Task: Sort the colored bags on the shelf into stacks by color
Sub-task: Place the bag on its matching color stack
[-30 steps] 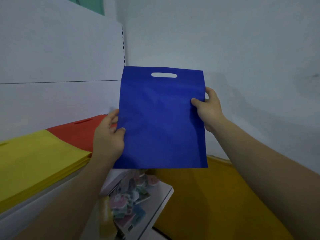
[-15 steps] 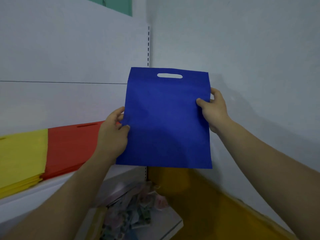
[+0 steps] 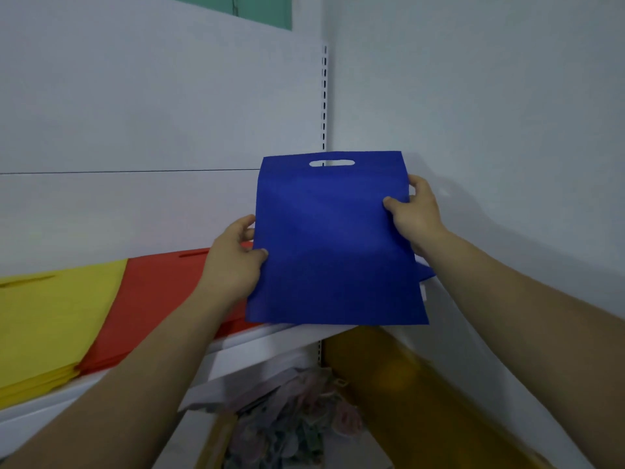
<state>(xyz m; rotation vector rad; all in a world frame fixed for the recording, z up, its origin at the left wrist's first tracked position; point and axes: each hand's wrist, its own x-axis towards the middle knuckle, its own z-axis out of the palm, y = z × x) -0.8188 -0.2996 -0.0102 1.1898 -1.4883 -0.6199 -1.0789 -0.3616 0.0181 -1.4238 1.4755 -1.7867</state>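
Observation:
A blue bag (image 3: pixel 333 242) with a cut-out handle slot at its top hangs upright in front of the shelf's right end. My left hand (image 3: pixel 231 262) pinches its left edge and my right hand (image 3: pixel 414 211) pinches its right edge. On the white shelf (image 3: pixel 263 340) lie a stack of red bags (image 3: pixel 162 292) and, left of it, a stack of yellow bags (image 3: pixel 50 319). A corner of more blue material (image 3: pixel 425 271) peeks out behind the held bag at the right.
White back panels and a side wall (image 3: pixel 507 130) form a corner with a slotted upright (image 3: pixel 324 96). Below the shelf sits a lower shelf with a heap of small pastel items (image 3: pixel 297 418). A yellow surface (image 3: pixel 416 394) lies at lower right.
The blue bag, held by both hands, has moved down and to the right toward the shelf's right end. The view has shifted, showing more of the red and yellow stacks.

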